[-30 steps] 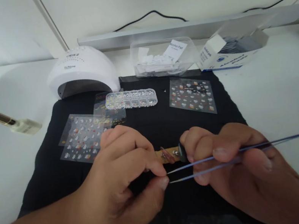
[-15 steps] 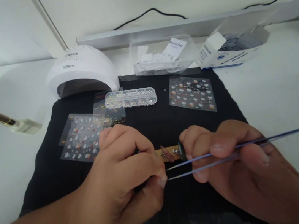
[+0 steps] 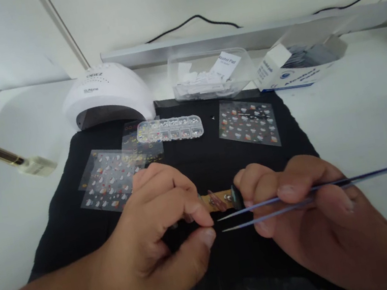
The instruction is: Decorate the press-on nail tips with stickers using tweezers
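Blue-purple tweezers (image 3: 364, 177) lie between the thumb and fingers of my right hand (image 3: 325, 211), their two tips apart and pointing left. Those tips are just right of the pinched thumb and forefinger of my left hand (image 3: 165, 240); anything between these fingertips is too small to make out. Behind the fingertips is a tan strip (image 3: 206, 202) with a pinkish-brown pointed nail tip (image 3: 217, 200) on it. At the strip's right end a dark oval piece (image 3: 237, 197) touches the fingers of my right hand. My left hand hides the strip's left part.
A black mat (image 3: 203, 158) bears sticker sheets (image 3: 107, 177), another sheet (image 3: 247, 124) and a compartment case of small gems (image 3: 170, 129). Behind stand a white lamp (image 3: 106, 95), a clear tub (image 3: 211, 74) and an alcohol pad box (image 3: 295, 67). A bottle (image 3: 38, 165) is at left.
The thumb and forefinger of my left hand have straightened into a pinch at the tips, a little clear of the tweezers. The view has shifted slightly.
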A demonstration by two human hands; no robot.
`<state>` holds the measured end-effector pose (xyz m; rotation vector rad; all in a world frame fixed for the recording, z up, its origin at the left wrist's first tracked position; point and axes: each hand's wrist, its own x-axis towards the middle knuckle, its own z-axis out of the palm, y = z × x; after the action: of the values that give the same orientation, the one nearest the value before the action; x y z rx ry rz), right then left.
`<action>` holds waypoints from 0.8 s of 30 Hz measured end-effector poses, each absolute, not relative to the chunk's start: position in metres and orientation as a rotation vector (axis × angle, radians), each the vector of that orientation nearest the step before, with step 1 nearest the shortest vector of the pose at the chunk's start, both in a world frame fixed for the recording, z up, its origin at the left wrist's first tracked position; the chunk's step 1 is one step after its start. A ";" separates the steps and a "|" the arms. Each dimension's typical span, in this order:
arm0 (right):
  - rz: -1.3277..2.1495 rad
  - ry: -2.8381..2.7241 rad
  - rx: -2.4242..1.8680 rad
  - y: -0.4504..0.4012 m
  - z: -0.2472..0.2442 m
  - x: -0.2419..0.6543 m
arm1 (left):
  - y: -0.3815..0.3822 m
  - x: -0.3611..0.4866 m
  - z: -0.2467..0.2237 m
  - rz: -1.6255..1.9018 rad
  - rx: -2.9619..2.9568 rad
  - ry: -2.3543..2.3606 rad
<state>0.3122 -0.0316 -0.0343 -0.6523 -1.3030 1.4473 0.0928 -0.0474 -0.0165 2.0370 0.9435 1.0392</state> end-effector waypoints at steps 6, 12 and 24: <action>1.398 -1.309 -0.653 -0.032 -0.034 0.312 | -0.048 0.091 -0.014 0.971 1.963 0.957; 1.392 -1.305 -0.665 -0.033 -0.035 0.313 | -0.050 0.090 -0.014 0.961 1.898 0.978; 1.392 -1.326 -0.653 -0.032 -0.034 0.314 | -0.049 0.093 -0.014 0.930 1.882 0.955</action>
<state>0.3136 -0.0323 -0.0344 -0.6529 -1.3258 1.3920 0.0927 -0.0488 -0.0138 1.8822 0.9552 0.9305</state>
